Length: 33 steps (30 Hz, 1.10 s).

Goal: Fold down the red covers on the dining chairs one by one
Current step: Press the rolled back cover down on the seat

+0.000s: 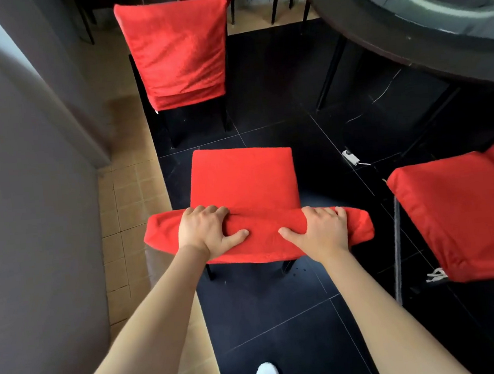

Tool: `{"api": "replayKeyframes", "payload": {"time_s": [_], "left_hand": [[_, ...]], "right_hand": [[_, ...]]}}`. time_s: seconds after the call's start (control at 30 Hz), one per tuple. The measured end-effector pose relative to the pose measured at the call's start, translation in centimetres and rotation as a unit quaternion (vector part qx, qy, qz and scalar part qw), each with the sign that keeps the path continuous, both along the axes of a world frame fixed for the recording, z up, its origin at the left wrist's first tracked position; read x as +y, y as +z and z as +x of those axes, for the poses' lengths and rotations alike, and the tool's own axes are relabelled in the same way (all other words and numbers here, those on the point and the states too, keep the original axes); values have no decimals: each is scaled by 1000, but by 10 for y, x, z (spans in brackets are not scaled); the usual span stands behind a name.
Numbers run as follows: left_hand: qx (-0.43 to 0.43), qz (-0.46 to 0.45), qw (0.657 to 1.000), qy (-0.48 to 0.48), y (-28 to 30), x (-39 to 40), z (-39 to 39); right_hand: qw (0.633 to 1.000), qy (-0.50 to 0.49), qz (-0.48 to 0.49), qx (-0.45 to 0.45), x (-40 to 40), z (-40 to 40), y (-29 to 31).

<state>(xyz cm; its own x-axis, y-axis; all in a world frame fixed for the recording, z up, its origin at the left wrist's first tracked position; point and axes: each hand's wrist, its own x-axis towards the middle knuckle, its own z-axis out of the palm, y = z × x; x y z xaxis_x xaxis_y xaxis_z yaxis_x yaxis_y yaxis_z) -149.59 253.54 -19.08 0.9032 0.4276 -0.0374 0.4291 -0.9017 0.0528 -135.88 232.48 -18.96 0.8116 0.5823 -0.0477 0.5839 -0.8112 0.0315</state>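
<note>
Grey wall (27, 177) on the left, then the left hand (206, 231) – fingers (212, 211) curled over the bunched red fabric cover (263, 239) atop the nearest dining chair's (242, 178) backrest, thumb underneath, clamped. The right hand (319, 229) mirrors it – a two-handed grip, likely to draw the roll down evenly. That roll's long axis runs left to right along the backrest top. Further right, another red-covered chair (460, 217), with the dark round counter (376, 38) above it.

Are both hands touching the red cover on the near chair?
Touching. In the head view the left hand and right hand press on the bunched red cover, with fingers curled over its top edge.
</note>
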Motion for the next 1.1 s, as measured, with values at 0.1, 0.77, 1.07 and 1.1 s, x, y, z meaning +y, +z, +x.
{"api": "replayKeyframes", "payload": {"time_s": [0.1,0.77,1.07,1.1], "left_hand": [[4,0,1000,-29,0,1,-8],[31,-16,979,-203,2,27,-44],[37,-15,978,-205,6,27,-40],[34,-19,979,-202,6,27,-41]], "right_hand": [[999,-36,17,1,-6,-22,1],[976,-190,91,-55,-10,-148,-3],[978,-185,74,-58,-9,-142,-2],[978,-186,75,-56,-9,-142,-2]]}}
